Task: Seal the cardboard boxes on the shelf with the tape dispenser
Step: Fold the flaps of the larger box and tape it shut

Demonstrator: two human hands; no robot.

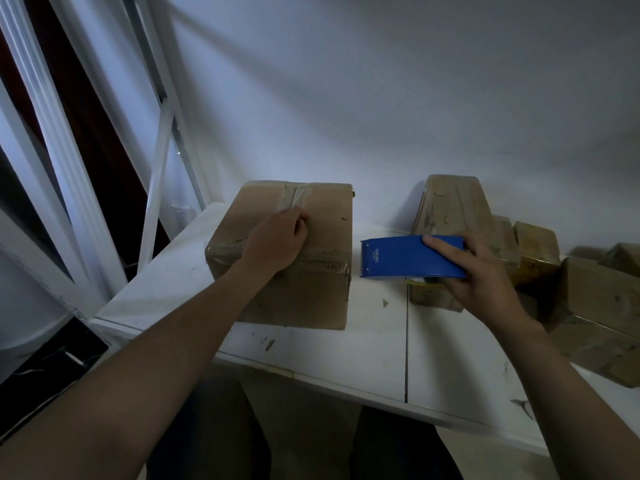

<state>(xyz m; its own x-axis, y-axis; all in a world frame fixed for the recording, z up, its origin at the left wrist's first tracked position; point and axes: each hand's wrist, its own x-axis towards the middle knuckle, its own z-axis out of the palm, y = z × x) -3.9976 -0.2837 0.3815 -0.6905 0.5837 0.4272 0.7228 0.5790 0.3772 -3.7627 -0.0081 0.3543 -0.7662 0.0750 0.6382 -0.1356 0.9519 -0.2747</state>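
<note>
A closed cardboard box [325, 237] sits on the white shelf [346, 351], with clear tape along its top seam and across its front edge. My left hand [277, 240] rests on the box top, fingers curled down onto the tape strip. My right hand [478, 275] holds a blue tape dispenser [408, 258] in the air just right of that box, its toothed end pointing left. A second, taller cardboard box [450, 209] stands behind the dispenser, partly hidden by it.
Several more cardboard boxes [595, 306] lie crowded at the shelf's right end, one with open flaps. White shelf uprights and braces [159, 174] rise at the left. A white wall backs the shelf. The shelf's front edge runs close to my body.
</note>
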